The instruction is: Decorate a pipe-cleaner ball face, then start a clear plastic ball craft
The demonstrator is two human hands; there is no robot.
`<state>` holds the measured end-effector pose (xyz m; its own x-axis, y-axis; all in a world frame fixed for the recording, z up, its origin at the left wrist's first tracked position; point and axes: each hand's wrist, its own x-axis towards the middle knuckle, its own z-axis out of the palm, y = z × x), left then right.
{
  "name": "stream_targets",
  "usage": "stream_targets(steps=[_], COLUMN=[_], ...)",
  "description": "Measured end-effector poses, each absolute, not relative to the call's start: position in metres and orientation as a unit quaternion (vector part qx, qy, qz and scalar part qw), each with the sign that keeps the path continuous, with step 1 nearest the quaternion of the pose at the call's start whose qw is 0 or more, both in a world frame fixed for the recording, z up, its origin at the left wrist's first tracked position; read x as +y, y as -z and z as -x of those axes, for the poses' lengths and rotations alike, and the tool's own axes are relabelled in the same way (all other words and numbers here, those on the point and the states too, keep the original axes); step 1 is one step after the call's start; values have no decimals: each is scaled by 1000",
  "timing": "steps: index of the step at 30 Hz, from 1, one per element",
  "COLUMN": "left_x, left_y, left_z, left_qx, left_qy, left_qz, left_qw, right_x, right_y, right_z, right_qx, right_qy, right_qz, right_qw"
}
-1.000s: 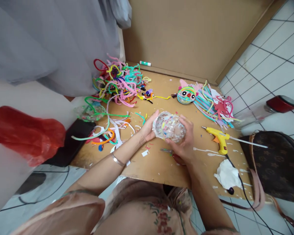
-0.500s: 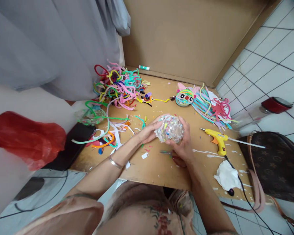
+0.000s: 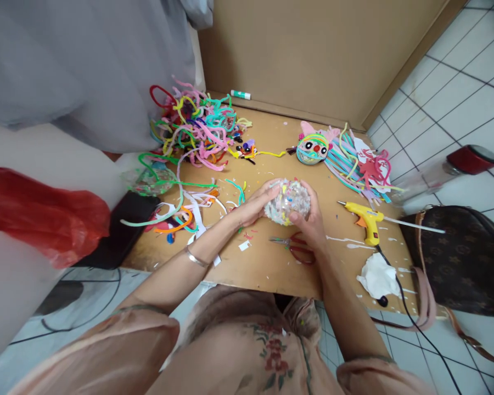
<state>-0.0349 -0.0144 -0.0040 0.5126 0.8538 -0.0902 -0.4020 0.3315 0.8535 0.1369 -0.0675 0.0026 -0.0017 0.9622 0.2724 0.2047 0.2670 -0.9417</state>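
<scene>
Between my two hands is a clear, rounded ball [image 3: 287, 202] filled with white and coloured scraps. My left hand [image 3: 260, 205] presses against its left side with the fingers along its surface. On the other side my right hand [image 3: 312, 219] wraps around it, thumb across the front. Red-handled scissors [image 3: 299, 249] lie on the table just below the ball, close to my right wrist. Bits of cut paper [image 3: 244, 246] and short pipe cleaners [image 3: 241, 192] are scattered to the left of the ball.
A yellow glue gun [image 3: 366, 219] with its cord lies at right, near a handbag [image 3: 461, 263] and crumpled white tissue [image 3: 379, 276]. A pipe-cleaner doll [image 3: 312, 148] rests at the back right. Tangled pipe cleaners [image 3: 197, 129] pile up at back left, with a glue stick [image 3: 241, 95] behind.
The ball has turned in my hands, and my right thumb has shifted up over its front. More of the scissors shows now. The whole view has tilted slightly downward.
</scene>
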Motion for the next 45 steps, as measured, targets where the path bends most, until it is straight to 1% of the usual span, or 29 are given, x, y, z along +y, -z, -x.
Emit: stream_targets(steps=[6,12,15,18,21,24,25,27,29,32,35,37,42,45], left_x=[-14,-5,-2,-3,-7,-15,-18,-22,-24,-22,-16,-12,-7,-5], left_y=[2,11,15,16,13,11,11,13,16,15,7,1,0,3], left_z=[35,39,41,42,43,42,39,32,25,22,28,33,36,35], left_qx=[293,330,349,335,277,249,246,247,274,290,271,269,294,295], left_qy=[-378,-314,-294,-368,-437,-430,-423,-436,-471,-519,-523,-515,-460,-442], left_qz=[-425,-428,-437,-451,-489,-567,-573,-534,-467,-374,-328,-294,-258,-261], left_qw=[769,780,775,741,702,657,657,681,697,711,739,759,797,806], right_x=[-66,-65,-66,-65,-63,-62,-61,-60,-58,-56,-59,-63,-70,-70], right_y=[-2,0,3,6,9,12,13,16,18,14,3,-4,-11,-10], right_z=[-140,-142,-137,-132,-131,-133,-133,-130,-125,-118,-121,-129,-142,-139], right_qx=[-600,-633,-630,-593,-550,-545,-545,-530,-493,-421,-386,-413,-553,-603], right_qy=[-385,-406,-399,-403,-417,-423,-415,-399,-408,-466,-508,-494,-476,-449], right_qz=[475,458,466,468,458,460,467,478,474,444,410,415,443,464], right_qw=[516,474,476,516,561,559,559,576,604,639,651,643,521,470])
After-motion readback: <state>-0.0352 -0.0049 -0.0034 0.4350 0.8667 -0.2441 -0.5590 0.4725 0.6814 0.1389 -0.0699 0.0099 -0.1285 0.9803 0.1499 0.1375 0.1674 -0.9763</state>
